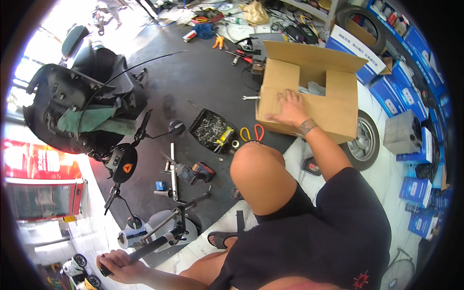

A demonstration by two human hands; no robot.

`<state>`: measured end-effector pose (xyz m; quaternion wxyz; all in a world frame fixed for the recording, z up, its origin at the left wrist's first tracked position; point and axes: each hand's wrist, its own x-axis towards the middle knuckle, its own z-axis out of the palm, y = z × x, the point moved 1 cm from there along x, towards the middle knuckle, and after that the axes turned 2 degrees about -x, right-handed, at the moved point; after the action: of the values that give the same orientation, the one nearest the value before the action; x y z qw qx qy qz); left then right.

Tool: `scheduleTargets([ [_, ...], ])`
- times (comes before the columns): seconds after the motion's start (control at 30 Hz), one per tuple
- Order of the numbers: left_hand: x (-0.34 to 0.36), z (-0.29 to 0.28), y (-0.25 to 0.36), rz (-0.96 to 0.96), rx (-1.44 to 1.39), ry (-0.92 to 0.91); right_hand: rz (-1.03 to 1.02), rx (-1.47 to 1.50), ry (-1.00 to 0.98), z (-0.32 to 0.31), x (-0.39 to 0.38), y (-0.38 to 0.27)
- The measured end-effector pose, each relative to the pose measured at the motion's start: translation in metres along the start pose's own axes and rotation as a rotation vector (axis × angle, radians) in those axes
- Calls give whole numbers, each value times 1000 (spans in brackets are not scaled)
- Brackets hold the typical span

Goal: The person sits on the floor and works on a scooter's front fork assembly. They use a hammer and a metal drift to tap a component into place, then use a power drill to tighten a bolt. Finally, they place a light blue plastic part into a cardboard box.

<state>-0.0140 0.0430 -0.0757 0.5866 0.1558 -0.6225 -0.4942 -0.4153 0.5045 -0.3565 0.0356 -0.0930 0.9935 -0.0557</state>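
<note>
Two grips: left hand [120,266] wraps a black handle [149,248], right hand [291,108] spreads on a carton [333,113].

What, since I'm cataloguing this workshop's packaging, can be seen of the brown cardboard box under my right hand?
The plain brown cardboard box is boxy and open-topped. One broad flap stands raised along its far edge; others lie flat across the top, leaving a gap that shows something pale grey inside. The right hand rests on the near-left part of the top. A spoked grey wheel with a black tyre is partly hidden by its near-right corner. Its underside is out of sight.
</note>
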Motion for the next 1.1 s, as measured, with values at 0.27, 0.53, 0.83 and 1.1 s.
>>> scheduleTargets([
  [0.27,33,15,-19,-1,50,-71,-153,-142,6,17,-58,6],
  [0.53,32,35,-18,-55,4,-112,-263,-57,128,44,-34,55],
  [0.83,-35,51,18,18,-54,-175,-81,-261,403,-170,-35,196],
  [1.1,-69,61,28,48,-74,-230,187,-537,384,-226,-91,264],
])
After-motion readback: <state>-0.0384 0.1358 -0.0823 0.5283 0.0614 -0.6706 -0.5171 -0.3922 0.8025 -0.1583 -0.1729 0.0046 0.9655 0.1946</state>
